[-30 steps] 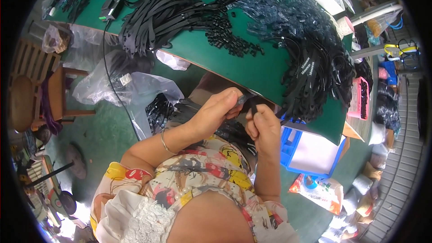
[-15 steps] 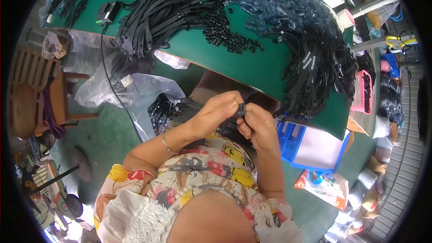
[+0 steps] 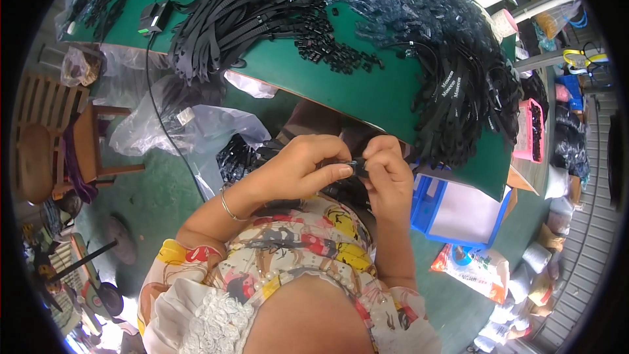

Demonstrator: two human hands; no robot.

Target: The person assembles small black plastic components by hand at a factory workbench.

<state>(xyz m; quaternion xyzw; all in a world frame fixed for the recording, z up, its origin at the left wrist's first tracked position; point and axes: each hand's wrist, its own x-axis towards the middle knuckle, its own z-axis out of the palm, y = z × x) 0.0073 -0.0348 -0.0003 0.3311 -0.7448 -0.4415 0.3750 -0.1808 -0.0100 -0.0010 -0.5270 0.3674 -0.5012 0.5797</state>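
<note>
Both hands meet in front of my body, just off the table's near edge. Between them is a small black buckle (image 3: pixel 358 166), partly covered by the fingers. My left hand (image 3: pixel 308 165) pinches its left side with thumb and fingers, a bracelet round the wrist. My right hand (image 3: pixel 388 174) grips the other side with curled fingertips. Whether a strap runs through the buckle is hard to make out. Dark straps (image 3: pixel 268 151) hang below and behind my left hand. On the table lies a heap of small black buckles (image 3: pixel 327 52) beside a spread bundle of black straps (image 3: pixel 213 26).
The green table (image 3: pixel 308 82) holds a pile of clear-wrapped pieces (image 3: pixel 406 3) and more black straps (image 3: pixel 452 105) hanging at its right edge. A blue tray (image 3: pixel 468 213) stands below right, near a printed sack (image 3: pixel 472 269). At left are a wooden chair (image 3: pixel 95 144) and a black cable (image 3: pixel 157 105).
My hands have shifted slightly, the left thumb now lying across the buckle's near side and the right fingers raised and curled over it. The buckle has turned to a flatter angle.
</note>
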